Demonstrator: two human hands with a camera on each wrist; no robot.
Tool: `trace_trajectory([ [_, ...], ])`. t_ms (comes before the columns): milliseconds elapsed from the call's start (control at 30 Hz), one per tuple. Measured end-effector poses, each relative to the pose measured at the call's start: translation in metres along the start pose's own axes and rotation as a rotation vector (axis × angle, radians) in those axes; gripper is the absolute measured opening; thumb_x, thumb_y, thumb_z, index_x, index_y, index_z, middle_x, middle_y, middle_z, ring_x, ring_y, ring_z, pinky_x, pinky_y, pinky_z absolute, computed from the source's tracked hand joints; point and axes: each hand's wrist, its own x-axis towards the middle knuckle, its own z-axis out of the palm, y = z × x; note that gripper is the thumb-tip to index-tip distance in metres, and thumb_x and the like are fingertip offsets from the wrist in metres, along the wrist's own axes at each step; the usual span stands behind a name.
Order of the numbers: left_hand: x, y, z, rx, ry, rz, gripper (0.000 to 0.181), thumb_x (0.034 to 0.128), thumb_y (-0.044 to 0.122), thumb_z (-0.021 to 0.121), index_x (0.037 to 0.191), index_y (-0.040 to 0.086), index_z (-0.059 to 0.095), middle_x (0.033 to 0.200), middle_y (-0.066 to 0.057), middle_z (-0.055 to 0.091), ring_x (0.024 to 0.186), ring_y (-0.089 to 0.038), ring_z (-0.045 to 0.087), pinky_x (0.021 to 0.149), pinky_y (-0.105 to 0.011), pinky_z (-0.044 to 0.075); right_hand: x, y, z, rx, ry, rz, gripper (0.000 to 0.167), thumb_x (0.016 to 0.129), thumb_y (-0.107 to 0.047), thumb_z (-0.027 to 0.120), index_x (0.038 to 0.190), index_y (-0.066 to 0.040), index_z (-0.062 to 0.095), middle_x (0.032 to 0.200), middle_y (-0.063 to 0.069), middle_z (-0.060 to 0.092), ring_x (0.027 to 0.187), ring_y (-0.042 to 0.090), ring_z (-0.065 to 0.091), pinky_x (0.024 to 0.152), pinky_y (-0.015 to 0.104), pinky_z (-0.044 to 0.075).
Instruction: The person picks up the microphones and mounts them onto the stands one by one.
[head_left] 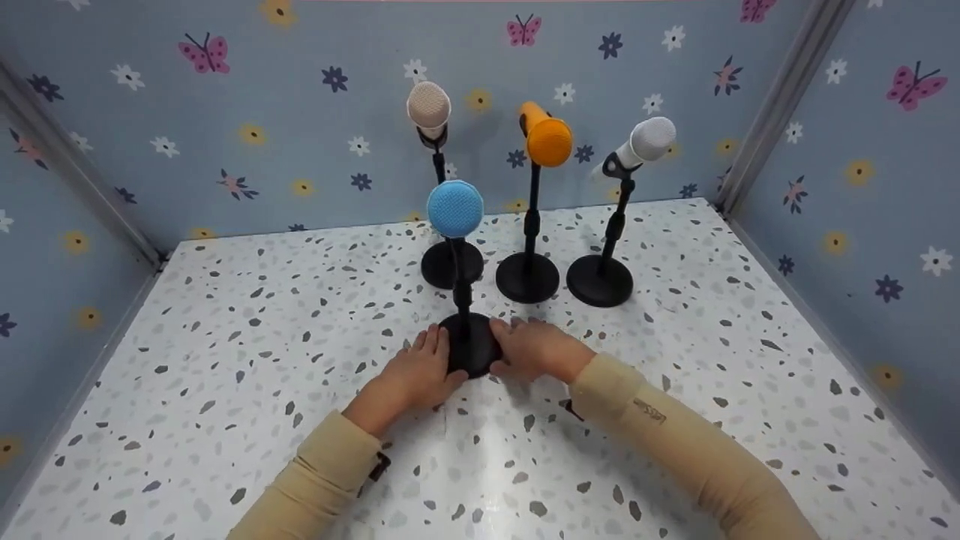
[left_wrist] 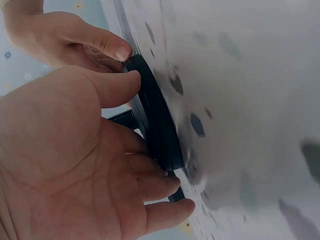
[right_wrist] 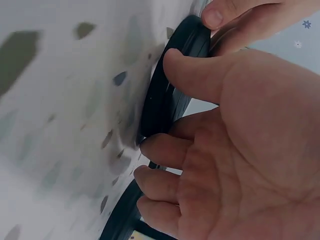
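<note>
A blue-headed microphone (head_left: 455,208) sits atop a black microphone stand (head_left: 463,296), upright on the speckled white table. Its round base (left_wrist: 157,117) is between the two hands. From the left side, the left hand (head_left: 420,373) grips the base rim, with its thumb at the near edge and its fingers along the side. The right hand (head_left: 538,349) holds the opposite side the same way, its thumb (right_wrist: 187,70) against the rim. In the wrist views the base's underside is hard to make out against the tabletop.
Behind stand three more black stands, bearing a beige microphone (head_left: 429,105), an orange microphone (head_left: 550,142) and a white microphone (head_left: 652,139). Patterned blue panels (head_left: 285,97) enclose the table (head_left: 247,315) at the back and both sides.
</note>
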Motion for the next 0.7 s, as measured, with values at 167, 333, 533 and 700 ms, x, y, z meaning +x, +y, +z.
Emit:
trace_trajectory([
  [167,-0.001,-0.023,-0.006,-0.051,-0.001,-0.053,0.084,0.1058,0.046,0.046,0.155,-0.014,0.015,0.161,-0.035,0.014,0.149,-0.047,0.019,0.114,-0.057,0.032,0.02,-0.019,-0.009,-0.032,-0.057,0.019,0.081,0.103,-0.047,0.055,0.163,-0.011,0.016,0.158,0.022,0.037,0.14,0.039,0.042,0.114,0.047,0.037],
  [333,-0.001,-0.044,-0.013,-0.101,-0.017,-0.118,0.088,0.1053,0.048,0.047,0.156,-0.012,0.008,0.162,-0.035,0.006,0.149,-0.048,0.017,0.114,-0.058,0.032,0.041,-0.036,-0.014,0.007,-0.057,0.022,0.079,0.103,-0.047,0.054,0.163,-0.016,0.014,0.157,0.022,0.039,0.135,0.039,0.048,0.11,0.049,0.041],
  [533,0.006,-0.066,-0.019,-0.189,-0.054,-0.175,0.085,0.1062,0.041,0.044,0.157,-0.011,0.0,0.163,-0.033,-0.004,0.149,-0.049,0.012,0.117,-0.058,0.026,0.064,-0.052,-0.014,0.01,-0.029,0.016,0.077,0.106,-0.045,0.049,0.164,-0.01,0.011,0.162,0.017,0.033,0.145,0.034,0.037,0.116,0.043,0.035],
  [700,0.014,-0.086,-0.022,-0.221,-0.016,-0.169,0.081,0.1056,0.036,0.04,0.157,-0.01,-0.002,0.164,-0.031,-0.006,0.151,-0.048,0.005,0.118,-0.059,0.021,0.081,-0.066,-0.014,-0.094,0.044,0.032,0.073,0.108,-0.044,0.044,0.163,-0.007,0.014,0.165,0.008,0.029,0.151,0.028,0.026,0.12,0.041,0.027],
])
